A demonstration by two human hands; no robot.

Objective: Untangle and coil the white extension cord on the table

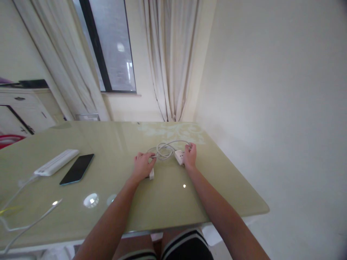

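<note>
Through the head feed I have both bare hands over a glossy, pale green tabletop (230, 195). My left hand (143, 164) is closed narrowly, fingertips pinching a thin, pale grey cable (162, 157) whose loops lie bunched between the two hands; a small white plastic plug (151, 174) shows just beside that palm. My right hand (190, 155) pinches the same cable farther along, with a white, box-shaped plastic socket block (179, 157) against its inner side; I cannot tell whether its lower fingers grip that. Well to the left, a flat, black-screened phone (77, 169) lies near a long white plastic bar (57, 162).
</note>
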